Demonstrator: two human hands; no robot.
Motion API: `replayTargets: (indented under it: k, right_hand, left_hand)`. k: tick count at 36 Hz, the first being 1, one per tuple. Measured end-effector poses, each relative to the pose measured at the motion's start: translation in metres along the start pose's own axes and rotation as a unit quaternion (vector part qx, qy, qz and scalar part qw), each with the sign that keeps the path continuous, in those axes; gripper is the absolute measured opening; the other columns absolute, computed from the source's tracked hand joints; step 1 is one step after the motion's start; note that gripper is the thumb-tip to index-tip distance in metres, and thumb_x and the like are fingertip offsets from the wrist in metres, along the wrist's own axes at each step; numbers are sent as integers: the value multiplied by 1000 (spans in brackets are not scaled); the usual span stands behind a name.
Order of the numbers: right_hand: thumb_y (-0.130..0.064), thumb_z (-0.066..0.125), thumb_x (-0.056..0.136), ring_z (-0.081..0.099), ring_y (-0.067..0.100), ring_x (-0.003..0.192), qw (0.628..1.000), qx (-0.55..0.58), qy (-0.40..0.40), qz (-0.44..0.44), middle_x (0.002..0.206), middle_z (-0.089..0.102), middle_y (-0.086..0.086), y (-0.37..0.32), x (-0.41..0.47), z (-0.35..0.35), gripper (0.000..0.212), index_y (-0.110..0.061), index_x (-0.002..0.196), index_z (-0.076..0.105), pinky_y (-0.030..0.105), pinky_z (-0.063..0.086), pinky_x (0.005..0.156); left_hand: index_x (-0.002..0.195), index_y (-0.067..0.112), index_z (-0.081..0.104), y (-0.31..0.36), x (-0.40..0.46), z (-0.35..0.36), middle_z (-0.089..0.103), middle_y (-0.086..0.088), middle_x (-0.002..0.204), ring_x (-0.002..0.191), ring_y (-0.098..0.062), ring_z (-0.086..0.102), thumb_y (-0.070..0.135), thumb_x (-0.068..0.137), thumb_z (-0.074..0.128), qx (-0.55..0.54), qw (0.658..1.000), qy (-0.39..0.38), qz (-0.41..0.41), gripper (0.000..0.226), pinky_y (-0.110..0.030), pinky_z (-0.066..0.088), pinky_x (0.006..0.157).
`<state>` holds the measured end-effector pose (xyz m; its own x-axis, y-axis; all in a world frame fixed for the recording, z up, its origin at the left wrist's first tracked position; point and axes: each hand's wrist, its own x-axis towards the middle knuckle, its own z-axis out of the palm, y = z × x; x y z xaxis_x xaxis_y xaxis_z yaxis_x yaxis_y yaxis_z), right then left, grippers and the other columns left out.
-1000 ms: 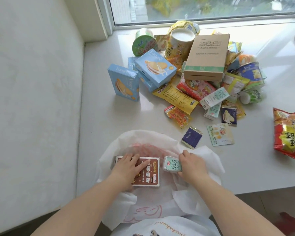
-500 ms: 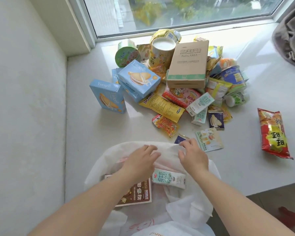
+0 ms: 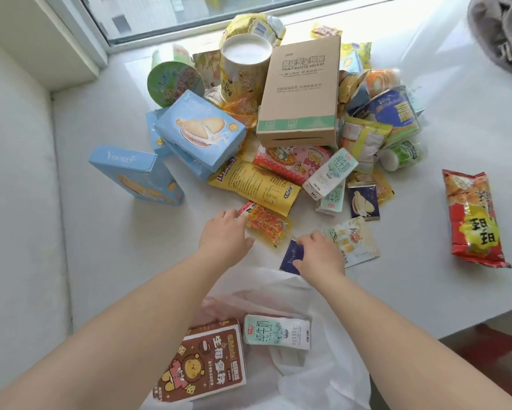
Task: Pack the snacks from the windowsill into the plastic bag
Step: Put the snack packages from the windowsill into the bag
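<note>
Across the top half of the frame the snack pile sprawls on the windowsill [image 3: 106, 261], and the biggest piece, the brown cardboard box [image 3: 300, 90], looks stiff and squarish, best taken by its long sides. Left of it the blue biscuit boxes [image 3: 200, 131] look rigid and light, easy to clamp across the faces. At the far right the red crisp bag [image 3: 472, 220] looks puffy and crushable, one to lift by its crimped end. Bottom centre, the white plastic bag [image 3: 322, 377] lies open and limp, already holding a brown bear box [image 3: 207, 362] and a milk carton [image 3: 277, 332]. Now the small stuff at mid-frame: the left hand [image 3: 223, 236] reaches with fingers spread onto the orange sachet [image 3: 268, 224], slick film that should pinch at the edge; whether it has a grip I cannot tell. The right hand [image 3: 319, 254] is curled over the navy packet [image 3: 293, 257], thumb on its face, flat, light and probably slippery. The hands sit close, not touching.
</note>
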<state>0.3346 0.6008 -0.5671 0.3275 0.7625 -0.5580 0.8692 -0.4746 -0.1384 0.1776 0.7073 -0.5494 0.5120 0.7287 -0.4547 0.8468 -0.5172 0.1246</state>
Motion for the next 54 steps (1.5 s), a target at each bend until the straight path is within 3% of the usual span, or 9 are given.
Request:
replayTargets:
  k: [4,7,18,22,28,34,40,48,54]
  right_hand:
    - [-46,70,75,38,25,122,999,-31,-10,2,130,42,4,-1,8,3,70,-21,133,39,37,37,97]
    - [-50,72,71,38,26,121,999,-54,-7,-1,129,41,5,-2,12,8,76,-23,133,37,37,35,96]
    - [-44,73,74,39,26,120,998,-45,-16,28,126,44,7,5,25,16,67,-13,126,43,34,35,97]
    - [-45,74,74,39,26,120,998,-22,-32,53,125,45,7,10,27,19,65,-11,124,49,34,35,100]
    - [-34,78,73,55,28,108,989,82,-72,98,115,58,7,11,22,15,55,-11,112,46,33,42,76]
    - [-28,73,77,60,24,97,963,209,-106,134,105,66,4,28,16,12,31,-16,102,61,31,47,76]
    - [-26,71,81,60,24,93,930,320,-25,181,96,66,4,59,5,-2,16,-17,89,61,31,45,78]
    - [-27,67,84,61,27,99,895,379,58,230,106,68,8,126,3,-33,25,-13,104,67,28,44,79]
    - [-31,68,83,55,22,85,897,381,67,213,104,68,8,168,43,-61,29,-13,106,68,26,39,72]
  left_hand:
    - [138,14,42,4,21,6,43,-7,137,125,-25,41,49,92,48,-64,996,1,-60,58,-37,39,99]
    - [137,15,41,8,35,9,45,-6,134,122,-25,45,53,87,54,-105,990,8,-93,65,-38,43,95]
    - [138,9,35,20,68,30,43,-10,134,127,-28,39,54,75,71,-236,955,29,-179,86,-39,38,104]
    - [133,8,37,19,70,35,43,-11,131,124,-30,38,55,73,71,-197,962,33,-185,83,-39,37,101]
    - [128,11,40,24,66,37,49,-11,127,121,-31,45,53,68,77,-225,949,-21,-221,83,-40,43,95]
    - [117,14,50,30,52,39,59,-5,113,105,-26,57,48,71,76,-262,940,-74,-206,63,-35,49,82]
    - [102,18,53,42,37,33,60,0,99,92,-20,55,40,78,74,-321,929,-107,-148,38,-28,43,74]
    - [100,19,56,89,36,13,62,0,96,87,-19,56,41,80,71,-348,928,-101,-93,34,-27,41,70]
    - [91,15,60,143,51,9,63,-1,93,90,-21,60,46,80,68,-318,939,-105,-79,33,-31,49,74]
